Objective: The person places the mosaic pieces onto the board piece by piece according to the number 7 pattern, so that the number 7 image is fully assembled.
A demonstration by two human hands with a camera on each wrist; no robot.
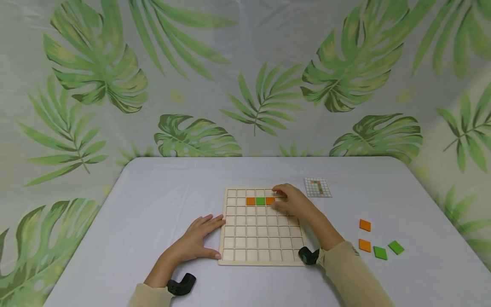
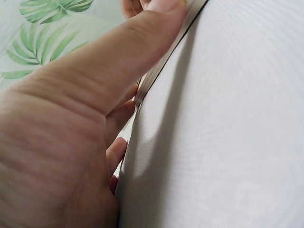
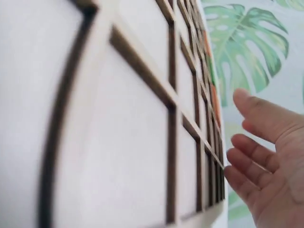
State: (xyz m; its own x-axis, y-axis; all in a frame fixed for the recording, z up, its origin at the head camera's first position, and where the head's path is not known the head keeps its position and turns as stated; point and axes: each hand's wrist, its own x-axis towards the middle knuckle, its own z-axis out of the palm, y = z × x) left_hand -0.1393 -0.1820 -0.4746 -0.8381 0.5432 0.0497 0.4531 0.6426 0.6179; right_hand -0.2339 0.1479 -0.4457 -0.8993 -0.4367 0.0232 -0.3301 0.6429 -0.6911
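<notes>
A pale wooden grid board (image 1: 262, 263) lies flat on the table. In its second row from the top, an orange tile (image 1: 250, 201), a green tile (image 1: 260, 201) and another orange tile (image 1: 270, 201) sit side by side. My left hand (image 1: 195, 243) rests at the board's left edge, fingers extended and thumb spread toward the lower corner. Over the upper right of the board, my right hand (image 1: 293, 202) has its fingertips close to the right-hand orange tile. The right wrist view shows that hand's thumb (image 3: 256, 107) apart from loosely bent fingers, nothing between them.
Right of the board lie two loose orange tiles (image 1: 365, 225) and two loose green tiles (image 1: 380, 253). A small card (image 1: 317, 187) with a printed grid and coloured squares lies beyond the board's upper right corner. A leaf-patterned cloth (image 1: 261, 102) hangs behind the white table (image 1: 165, 183).
</notes>
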